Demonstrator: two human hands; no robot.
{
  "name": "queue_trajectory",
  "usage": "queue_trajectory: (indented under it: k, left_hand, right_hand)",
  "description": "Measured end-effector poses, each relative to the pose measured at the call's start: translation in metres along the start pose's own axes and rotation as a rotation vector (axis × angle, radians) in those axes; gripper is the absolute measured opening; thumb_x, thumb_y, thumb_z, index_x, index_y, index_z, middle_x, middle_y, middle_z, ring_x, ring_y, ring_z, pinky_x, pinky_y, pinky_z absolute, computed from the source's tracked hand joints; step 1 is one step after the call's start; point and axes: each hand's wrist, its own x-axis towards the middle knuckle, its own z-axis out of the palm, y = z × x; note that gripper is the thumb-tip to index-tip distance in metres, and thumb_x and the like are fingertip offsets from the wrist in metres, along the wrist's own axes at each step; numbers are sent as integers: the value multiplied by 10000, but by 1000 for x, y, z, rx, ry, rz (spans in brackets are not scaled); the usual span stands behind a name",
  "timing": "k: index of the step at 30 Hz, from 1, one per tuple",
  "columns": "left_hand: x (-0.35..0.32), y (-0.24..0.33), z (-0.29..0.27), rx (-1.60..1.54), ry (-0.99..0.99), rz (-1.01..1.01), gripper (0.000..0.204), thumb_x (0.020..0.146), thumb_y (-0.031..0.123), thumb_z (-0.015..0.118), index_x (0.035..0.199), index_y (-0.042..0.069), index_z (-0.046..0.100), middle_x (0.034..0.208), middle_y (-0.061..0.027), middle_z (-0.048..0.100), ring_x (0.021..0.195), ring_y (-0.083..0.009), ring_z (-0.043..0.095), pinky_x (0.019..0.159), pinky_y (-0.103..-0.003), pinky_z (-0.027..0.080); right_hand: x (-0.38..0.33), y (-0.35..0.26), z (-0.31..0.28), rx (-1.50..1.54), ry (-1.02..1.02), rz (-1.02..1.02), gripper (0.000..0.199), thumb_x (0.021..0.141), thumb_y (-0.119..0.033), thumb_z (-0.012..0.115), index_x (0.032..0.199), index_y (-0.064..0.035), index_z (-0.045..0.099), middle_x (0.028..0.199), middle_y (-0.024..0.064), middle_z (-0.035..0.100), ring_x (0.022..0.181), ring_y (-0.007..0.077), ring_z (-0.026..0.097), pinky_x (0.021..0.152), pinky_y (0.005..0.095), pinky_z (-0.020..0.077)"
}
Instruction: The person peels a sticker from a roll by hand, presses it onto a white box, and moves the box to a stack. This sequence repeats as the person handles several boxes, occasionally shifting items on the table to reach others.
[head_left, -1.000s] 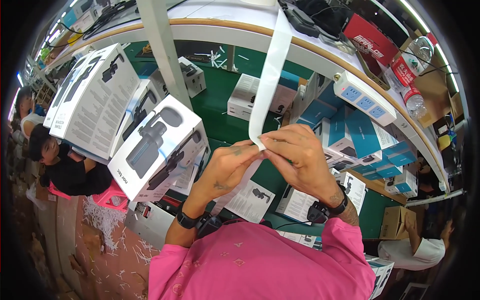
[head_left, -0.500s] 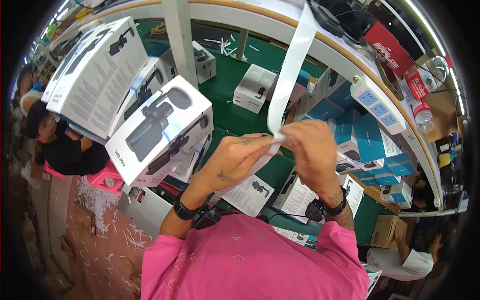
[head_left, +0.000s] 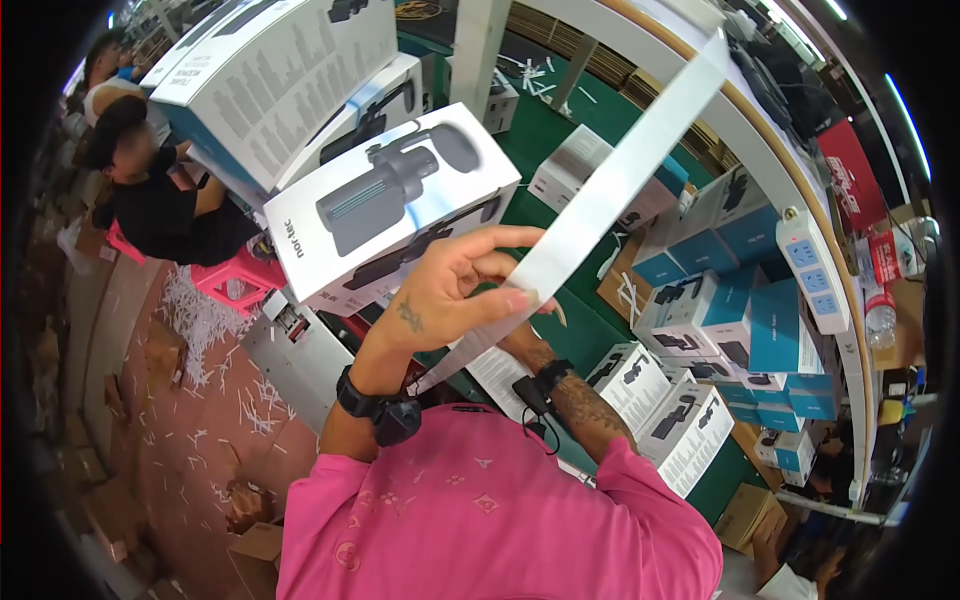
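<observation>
As the left hand pinches a white strip, right hand partly hidden, its grip unclear

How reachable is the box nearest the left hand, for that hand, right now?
Probably yes: nothing visible stands between the left hand and the near side of the box. However, its thumb and fingers hold the white band, so it would likely have to let go first.
</observation>
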Motion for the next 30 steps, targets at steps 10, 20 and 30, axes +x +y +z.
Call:
queue_trajectory:
  k: [10,20,30]
  left_hand:
    - [-12,-7,-2,2,-36,-50,591,877,67,709,1383,-99,454,1060,-202,728,1024,-220,697,964,-341,504]
    - [-3,-25,-9,-47,69,10,539,852,212,764,1202,-148,568,909,-193,729,834,-266,726,837,-387,572]
    - [9,-33,-9,-11,58,19,553,839,225,765,1187,-160,572,877,-192,726,819,-273,725,838,-403,573]
  right_hand:
    - [12,58,-56,-723,504,360,272,1028,-175,465,927,16,631,856,249,672,849,442,632,994,512,433]
    - [-44,47,-119,-774,459,441,232,1017,-236,509,975,-53,645,806,194,699,734,414,673,655,516,526]
    - [-35,54,-118,-994,208,232,153,923,-148,590,810,-48,613,670,175,649,647,386,658,616,499,534]
